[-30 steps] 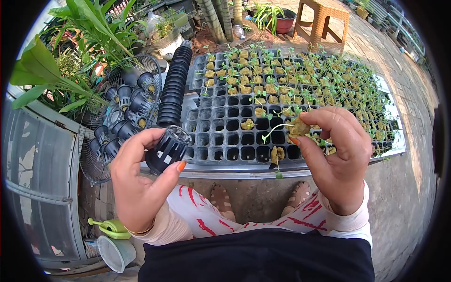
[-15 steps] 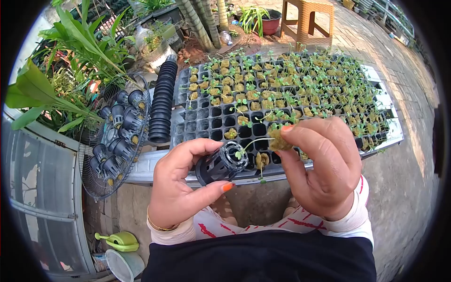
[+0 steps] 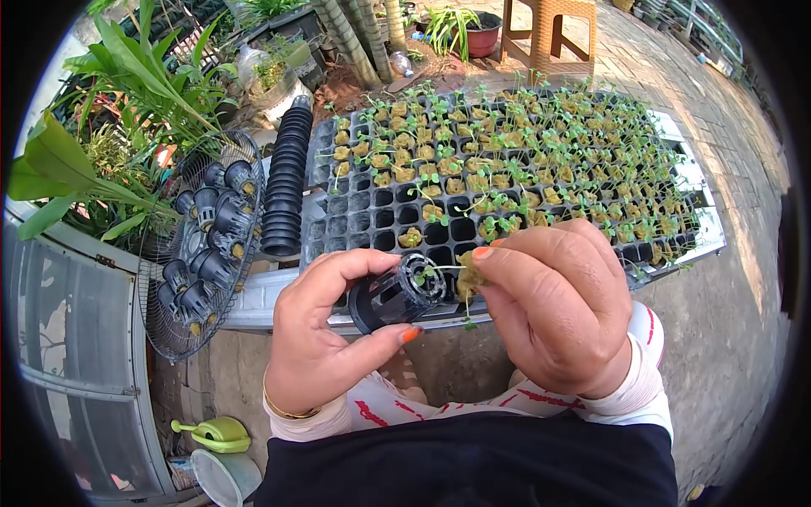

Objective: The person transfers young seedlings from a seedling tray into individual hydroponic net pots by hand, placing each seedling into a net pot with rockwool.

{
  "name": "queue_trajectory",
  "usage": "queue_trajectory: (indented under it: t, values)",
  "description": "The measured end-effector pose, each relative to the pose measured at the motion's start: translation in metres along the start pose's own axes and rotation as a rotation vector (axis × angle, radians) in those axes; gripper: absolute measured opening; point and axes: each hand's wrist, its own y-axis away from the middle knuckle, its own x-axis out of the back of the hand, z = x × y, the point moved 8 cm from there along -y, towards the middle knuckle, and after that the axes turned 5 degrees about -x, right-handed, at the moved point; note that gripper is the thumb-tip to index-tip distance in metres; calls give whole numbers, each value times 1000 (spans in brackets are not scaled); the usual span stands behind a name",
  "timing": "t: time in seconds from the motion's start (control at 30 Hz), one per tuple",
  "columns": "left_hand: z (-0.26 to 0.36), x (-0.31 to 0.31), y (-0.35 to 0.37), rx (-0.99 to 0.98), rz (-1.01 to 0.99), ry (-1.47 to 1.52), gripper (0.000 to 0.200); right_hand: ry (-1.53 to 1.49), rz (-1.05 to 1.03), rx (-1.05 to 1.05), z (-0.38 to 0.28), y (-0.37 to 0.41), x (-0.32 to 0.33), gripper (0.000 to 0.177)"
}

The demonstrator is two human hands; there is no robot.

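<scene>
Since the earlier frame my right hand (image 3: 562, 313) has come in toward the cup, bringing the sponge plug (image 3: 475, 270) nearer its narrow end, while my left hand (image 3: 325, 342) has hardly shifted. My right fingertips are clamped on the plug, and its pale stem (image 3: 448, 268) reaches across toward my left side. My left fingers and thumb stand apart around the black net cup (image 3: 384, 300), gripping it from either side, tipped over so its ringed base faces the plug. The small leaves (image 3: 424, 272) are at the ring's opening — I can't tell how far in they are, if at all.

As I judge it, the stem wants to run straight through the middle of the ring, leaves leading, with no push that bends it; a light pinch should be enough, since the sponge looks soft and the stem thin. Best to keep the cup steady and let the right hand do the fine aiming.

Just beyond is the seedling tray (image 3: 319, 230) on the metal bench (image 3: 270, 291), then the stack of black cups (image 3: 285, 177) beside it and, farther left, the wire basket (image 3: 175, 348) holding more cups (image 3: 211, 266)
</scene>
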Motion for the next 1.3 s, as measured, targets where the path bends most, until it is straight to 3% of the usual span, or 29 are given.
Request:
queue_trajectory:
  t: [0.33, 0.5, 0.67, 1.3]
  values:
    - [11, 2, -3, -70, 5, -156, 48, -60, -56, -48, 2, -2, -3, 34]
    - [26, -9, -7, -252, -93, -273, 49, -114, -123, -90, 6, -3, -3, 34]
    - [29, -18, -7, -275, -115, -318, 50, -160, -162, -181, 12, -1, -5, 33]
    - [31, -24, -12, -324, -74, -374, 50, -190, -174, -199, 15, 2, -12, 32]
